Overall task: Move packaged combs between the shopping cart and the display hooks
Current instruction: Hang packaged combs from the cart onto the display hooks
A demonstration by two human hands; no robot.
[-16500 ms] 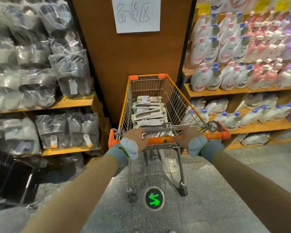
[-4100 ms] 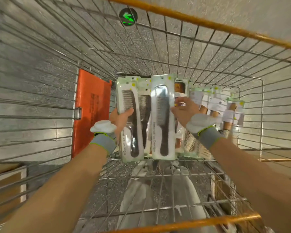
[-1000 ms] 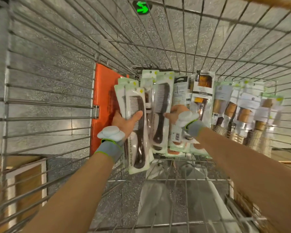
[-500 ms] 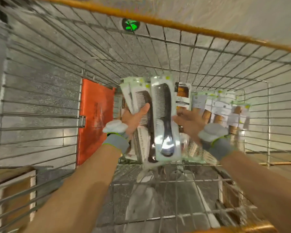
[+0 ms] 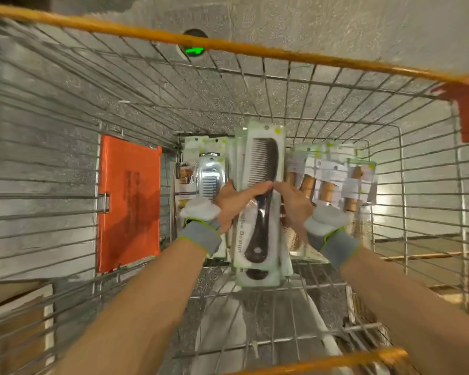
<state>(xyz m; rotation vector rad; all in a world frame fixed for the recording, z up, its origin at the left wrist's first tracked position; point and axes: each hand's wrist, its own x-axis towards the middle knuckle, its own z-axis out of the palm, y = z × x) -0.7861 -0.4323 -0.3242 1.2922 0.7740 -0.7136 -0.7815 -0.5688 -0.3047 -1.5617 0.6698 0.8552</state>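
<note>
I look straight down into the wire shopping cart [image 5: 303, 104]. My left hand [image 5: 234, 204] grips a stack of packaged black combs [image 5: 260, 201], thumb across the front pack. My right hand [image 5: 293, 204] touches the stack's right edge with its fingers; its grip is not clear. Another packaged comb [image 5: 210, 177] lies left of the stack on the cart floor. Packs with wooden-handled brushes [image 5: 328, 185] lie to the right.
An orange plastic flap [image 5: 129, 201] hangs on the cart's left wall. Orange rim bars [image 5: 228, 47] frame the basket at top and bottom. Grey speckled floor with a green arrow marker [image 5: 195, 50] shows through the wires.
The black comb packs have been gathered into one stack, now held nearer the cart's middle. My right hand moved in against the stack's right edge. The view shifted slightly.
</note>
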